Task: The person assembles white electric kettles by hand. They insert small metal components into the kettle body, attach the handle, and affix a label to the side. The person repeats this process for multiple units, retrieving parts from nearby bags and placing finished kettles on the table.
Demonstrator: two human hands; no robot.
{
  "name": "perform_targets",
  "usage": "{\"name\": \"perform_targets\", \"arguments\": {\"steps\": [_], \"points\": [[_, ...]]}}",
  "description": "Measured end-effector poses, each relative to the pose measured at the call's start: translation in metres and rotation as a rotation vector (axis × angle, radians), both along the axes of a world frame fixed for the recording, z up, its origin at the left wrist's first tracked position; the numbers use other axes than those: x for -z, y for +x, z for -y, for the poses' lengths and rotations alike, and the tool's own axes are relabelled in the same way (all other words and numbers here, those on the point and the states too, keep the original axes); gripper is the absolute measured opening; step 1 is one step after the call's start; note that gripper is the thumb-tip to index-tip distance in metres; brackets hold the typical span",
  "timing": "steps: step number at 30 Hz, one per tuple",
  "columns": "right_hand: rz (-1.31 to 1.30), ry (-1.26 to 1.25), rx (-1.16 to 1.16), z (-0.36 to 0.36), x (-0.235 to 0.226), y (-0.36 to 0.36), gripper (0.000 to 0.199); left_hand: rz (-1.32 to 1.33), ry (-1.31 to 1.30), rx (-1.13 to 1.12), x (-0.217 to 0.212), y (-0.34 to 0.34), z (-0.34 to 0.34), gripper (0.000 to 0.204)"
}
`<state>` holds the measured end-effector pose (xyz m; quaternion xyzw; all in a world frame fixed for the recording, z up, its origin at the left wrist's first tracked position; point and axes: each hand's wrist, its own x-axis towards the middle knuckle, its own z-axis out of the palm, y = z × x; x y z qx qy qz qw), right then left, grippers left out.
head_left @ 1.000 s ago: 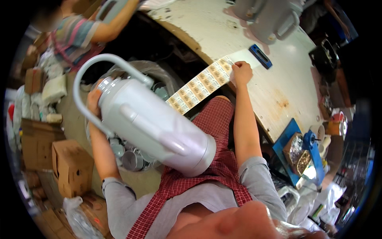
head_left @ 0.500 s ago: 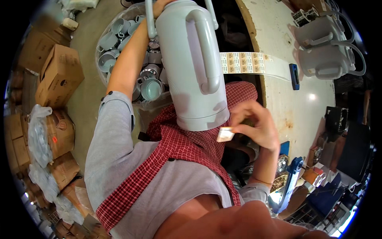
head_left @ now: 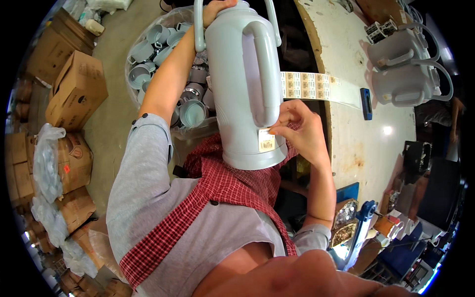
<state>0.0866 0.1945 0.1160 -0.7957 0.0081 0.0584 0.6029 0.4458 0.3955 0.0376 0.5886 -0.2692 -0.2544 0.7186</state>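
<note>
A pale grey thermos jug (head_left: 232,94) with a side handle and a raised carrying handle lies across my lap, its base toward me. My left hand (head_left: 217,10) grips it by the neck at the far end; some of its fingers are hidden behind the jug. Low on the jug's body, just below the side handle, lies a small printed sticker (head_left: 266,140). My right hand (head_left: 299,129) pinches the sticker's upper right corner between thumb and finger, against the jug. A strip of similar stickers (head_left: 307,86) hangs from the table beside the jug.
A plastic-lined container of grey cups and metal-rimmed parts (head_left: 193,113) stands at the left. On the table (head_left: 356,143) to the right are two more grey jugs (head_left: 401,86) and a blue tool (head_left: 365,104). Cardboard boxes (head_left: 76,91) line the far left.
My right hand has moved up and left, bringing the sticker from the air beside the base onto the jug's surface. The jug has shifted slightly right in view.
</note>
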Motion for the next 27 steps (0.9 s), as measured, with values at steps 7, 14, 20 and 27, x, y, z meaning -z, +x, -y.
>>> {"name": "perform_targets", "arguments": {"steps": [7, 14, 20, 27], "points": [[-0.031, 0.091, -0.025, 0.0, 0.006, -0.003, 0.037, 0.018, 0.019, -0.005, -0.004, -0.005, -0.002, 0.04], [0.036, -0.162, -0.04, -0.007, -0.003, 0.0, 0.036, 0.027, 0.039, -0.009, -0.008, -0.007, -0.005, 0.041], [0.091, -0.188, -0.057, -0.01, -0.005, -0.002, 0.039, 0.056, 0.02, -0.024, -0.006, -0.012, -0.006, 0.046], [0.439, -0.581, -0.058, -0.025, -0.002, -0.019, 0.054, 0.023, 0.031, -0.009, -0.003, -0.008, -0.016, 0.041]]}}
